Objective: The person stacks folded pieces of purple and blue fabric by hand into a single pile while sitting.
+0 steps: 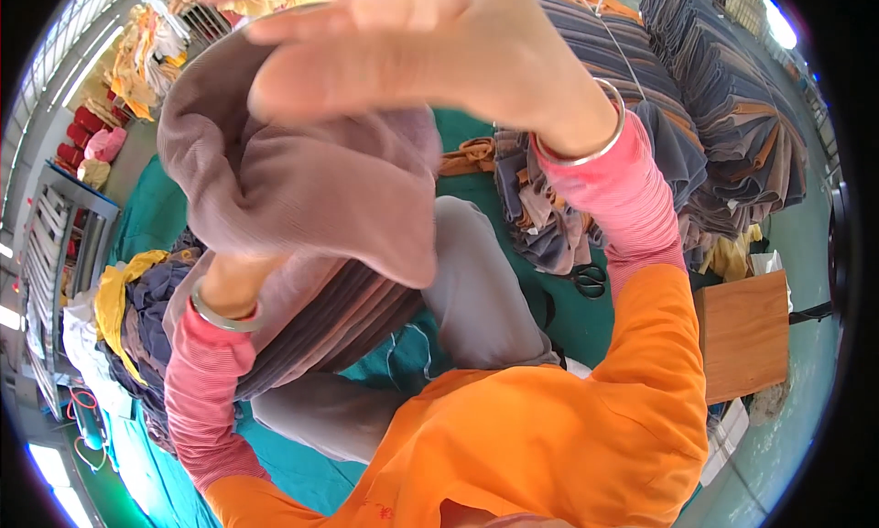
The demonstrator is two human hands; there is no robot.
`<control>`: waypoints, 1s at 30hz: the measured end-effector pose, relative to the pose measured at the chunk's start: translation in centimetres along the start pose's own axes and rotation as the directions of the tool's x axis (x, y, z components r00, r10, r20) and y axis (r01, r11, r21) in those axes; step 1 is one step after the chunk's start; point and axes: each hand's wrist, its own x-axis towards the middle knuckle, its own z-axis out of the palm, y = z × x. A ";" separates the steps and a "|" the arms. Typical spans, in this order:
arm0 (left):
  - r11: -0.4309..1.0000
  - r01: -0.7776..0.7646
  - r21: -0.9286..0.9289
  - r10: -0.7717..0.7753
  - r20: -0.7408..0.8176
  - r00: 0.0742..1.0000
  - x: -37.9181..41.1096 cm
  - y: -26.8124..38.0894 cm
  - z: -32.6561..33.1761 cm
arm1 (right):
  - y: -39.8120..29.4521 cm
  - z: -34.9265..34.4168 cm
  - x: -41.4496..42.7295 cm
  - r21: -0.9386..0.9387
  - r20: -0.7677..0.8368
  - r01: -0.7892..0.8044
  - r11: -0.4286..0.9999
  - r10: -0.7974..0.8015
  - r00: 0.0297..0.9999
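Note:
A mauve-brown ribbed cloth (329,184) is bunched up in front of me, its lower corner hanging over a stack of folded cloths (323,322) in dark grey and brown. My left hand (244,277) reaches under this cloth; its fingers are hidden, so its grip cannot be seen. Above the cloth, close to the camera and blurred, my right hand (391,61) is raised with fingers apart and nothing visible in it. Both wrists wear metal bangles. The stack lies between my grey-trousered legs (474,281).
To the right stand large stacks of grey and brown cloths (728,102), one tied with string. Black-handled scissors (589,281) lie on the green ground sheet (570,322). A wooden box (741,336) stands at my right. Crumpled dark cloth (147,301) and a yellow cloth (123,294) lie at left.

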 end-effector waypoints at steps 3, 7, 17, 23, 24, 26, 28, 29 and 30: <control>0.977 0.023 -0.211 -0.058 -0.159 0.986 0.6 0.0 -0.2 | 4.4 -4.8 0.3 -0.184 -0.021 0.078 0.980 -0.083 0.996; 0.773 0.027 -0.634 -0.296 -0.322 0.899 -0.9 -0.7 -1.8 | 6.1 -4.0 -3.4 -0.255 -0.235 -0.514 0.819 0.463 0.855; -0.093 0.034 -0.995 -0.286 0.059 0.956 -5.5 3.5 -5.1 | 7.3 0.6 -6.4 0.575 0.261 -0.640 0.509 0.627 0.734; -0.367 0.154 -0.917 -0.369 0.295 0.881 -4.8 3.3 -4.8 | 5.1 -1.5 -4.4 0.903 0.063 -0.328 0.279 0.668 0.742; -0.456 0.120 -0.882 -0.342 0.298 0.891 -4.6 3.1 -5.0 | 4.7 -1.9 -4.7 0.901 0.057 -0.327 0.285 0.668 0.742; -0.576 0.170 -0.800 -0.102 0.276 0.956 -4.6 2.7 -5.8 | 4.0 -2.5 -5.2 0.762 -0.112 -0.389 0.518 0.697 0.709; -0.484 0.164 -0.860 -0.046 0.213 0.976 -4.0 2.9 -5.2 | 3.2 -3.0 -5.6 0.676 -0.181 -0.421 0.604 0.691 0.700; -0.381 0.139 -0.914 0.005 0.148 0.989 -3.8 3.1 -4.9 | 2.9 -3.1 -5.6 0.585 -0.237 -0.452 0.673 0.675 0.699; -0.380 0.137 -0.915 0.000 0.148 0.989 -3.8 3.4 -4.9 | 2.8 -3.0 -5.6 0.588 -0.233 -0.452 0.671 0.676 0.699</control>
